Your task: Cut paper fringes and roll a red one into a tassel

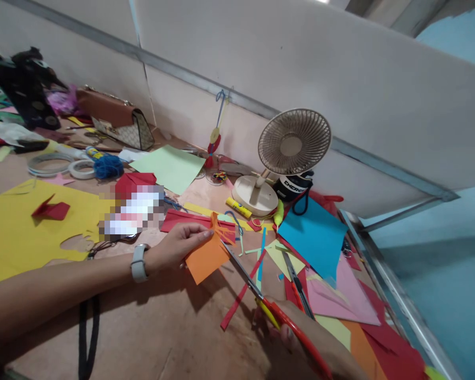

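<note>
Between thumb and fingers, my left hand (pixel 184 240) pinches a piece of orange paper (pixel 208 258) held above the table. Its upper edge is cut into thin fringe strips near the thumb. My right hand (pixel 281 327) grips scissors (pixel 277 311) with red and yellow handles. The blades point up and left, and their tips reach the paper's right edge by the fringe. Whether the blades are apart is hard to make out. A red paper strip (pixel 241 295) lies on the table below the blades. Behind my left hand rests a folded red paper (pixel 174 219).
A small fan (pixel 257 195) stands by the partition, with a yellow glue stick (pixel 238 207) beside it. Blue paper (pixel 312 235), a box cutter (pixel 298 287) and coloured scraps lie to the right. At left are yellow paper (pixel 19 227), blue yarn (pixel 108 165), tape rolls and a handbag (pixel 114 119).
</note>
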Demonstrator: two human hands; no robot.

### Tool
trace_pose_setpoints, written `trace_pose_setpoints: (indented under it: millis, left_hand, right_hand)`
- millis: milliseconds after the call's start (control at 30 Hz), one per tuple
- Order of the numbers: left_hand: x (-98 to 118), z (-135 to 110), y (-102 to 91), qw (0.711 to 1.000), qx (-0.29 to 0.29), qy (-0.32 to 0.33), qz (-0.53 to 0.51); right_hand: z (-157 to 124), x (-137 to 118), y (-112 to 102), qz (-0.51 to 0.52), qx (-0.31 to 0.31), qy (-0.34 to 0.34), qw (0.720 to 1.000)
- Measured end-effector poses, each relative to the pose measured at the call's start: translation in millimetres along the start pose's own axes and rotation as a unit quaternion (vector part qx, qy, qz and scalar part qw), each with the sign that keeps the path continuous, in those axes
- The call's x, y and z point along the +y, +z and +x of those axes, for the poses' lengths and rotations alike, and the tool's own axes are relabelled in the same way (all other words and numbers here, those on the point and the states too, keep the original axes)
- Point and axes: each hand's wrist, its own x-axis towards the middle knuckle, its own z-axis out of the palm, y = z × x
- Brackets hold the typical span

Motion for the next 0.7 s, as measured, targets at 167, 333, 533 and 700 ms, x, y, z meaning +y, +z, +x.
trace_pose_setpoints:
  millis: [167, 333, 533, 700]
  left_hand:
    - [3, 0, 1.0, 1.0, -0.003, -0.015, -0.018]
    - [1, -1, 0.8, 1.0, -0.001, -0.002, -0.014]
    - [2, -1, 1.0, 1.0, 0.004, -0.009, -0.027]
    - [2, -1, 0.9, 1.0, 0.009, -0.006, -0.024]
  right_hand:
    - [3, -7, 0, 0.036, -0.03, -0.013, 0.999]
    - [3, -9, 1, 0.073, -0.037, 0.03, 0.996]
    - [2, 1, 3, 0.077, -0.039, 0.069, 0.994]
    - [2, 10, 5, 0.041, -0.021, 0.051, 0.998]
